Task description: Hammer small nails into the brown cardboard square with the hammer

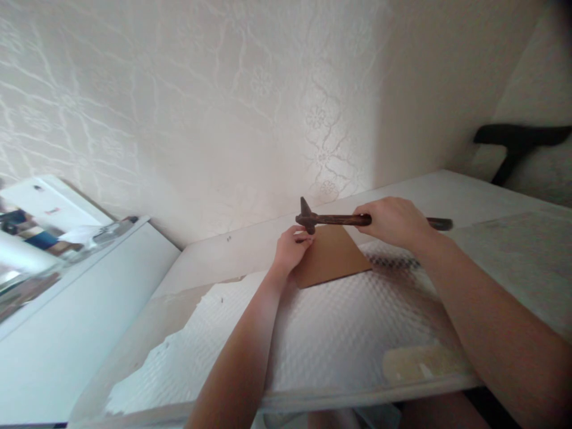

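A hammer (330, 220) with a dark head and a brown handle lies level in my right hand (395, 221), whose fingers are wrapped round the handle. Its head is right above the fingertips of my left hand (291, 247). Those fingers are pinched together at the left edge of a flat brown board (335, 257); whatever they hold is too small to make out. The board rests on a sheet of white bubble wrap (330, 333), and part of its left side is hidden behind my left hand.
The bubble wrap covers much of a worn white table (241, 241) standing against a patterned wall (250, 119). Tiny dark bits lie at the table's left. A white cabinet (89, 333) with assorted items on top stands left. A black T-shaped object (518, 140) is at far right.
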Demonstrator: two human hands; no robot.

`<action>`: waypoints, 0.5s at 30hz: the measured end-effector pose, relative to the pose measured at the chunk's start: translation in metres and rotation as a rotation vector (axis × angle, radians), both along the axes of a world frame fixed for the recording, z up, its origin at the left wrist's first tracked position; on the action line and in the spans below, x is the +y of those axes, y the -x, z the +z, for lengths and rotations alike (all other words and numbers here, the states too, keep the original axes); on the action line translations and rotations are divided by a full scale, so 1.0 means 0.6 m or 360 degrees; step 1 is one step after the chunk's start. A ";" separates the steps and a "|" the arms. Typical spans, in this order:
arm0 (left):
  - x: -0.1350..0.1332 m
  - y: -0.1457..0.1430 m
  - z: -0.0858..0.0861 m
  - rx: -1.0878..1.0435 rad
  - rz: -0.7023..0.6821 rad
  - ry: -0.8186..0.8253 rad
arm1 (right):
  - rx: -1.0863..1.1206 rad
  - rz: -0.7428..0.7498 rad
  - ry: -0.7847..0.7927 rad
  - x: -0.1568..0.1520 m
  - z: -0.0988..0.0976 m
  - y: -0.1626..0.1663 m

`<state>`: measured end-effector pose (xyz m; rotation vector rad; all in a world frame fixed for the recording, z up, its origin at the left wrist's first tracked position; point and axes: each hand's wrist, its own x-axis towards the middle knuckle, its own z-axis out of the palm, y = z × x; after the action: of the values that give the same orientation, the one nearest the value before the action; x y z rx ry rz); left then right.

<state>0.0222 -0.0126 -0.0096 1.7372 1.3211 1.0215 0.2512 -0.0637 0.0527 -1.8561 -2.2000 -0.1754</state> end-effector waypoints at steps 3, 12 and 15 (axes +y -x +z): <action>-0.002 -0.001 0.003 -0.0013 0.0004 0.0031 | 0.0017 0.0002 0.0033 0.000 0.001 0.000; -0.006 -0.001 0.007 -0.0021 0.0018 0.0057 | 0.0012 0.0012 0.0017 0.001 -0.001 0.001; -0.004 -0.001 0.005 0.0026 0.0013 0.0041 | 0.0003 0.0017 0.0068 0.001 0.000 0.001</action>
<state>0.0226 -0.0150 -0.0064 1.7258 1.3473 0.9924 0.2507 -0.0633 0.0527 -1.8657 -2.2287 -0.1256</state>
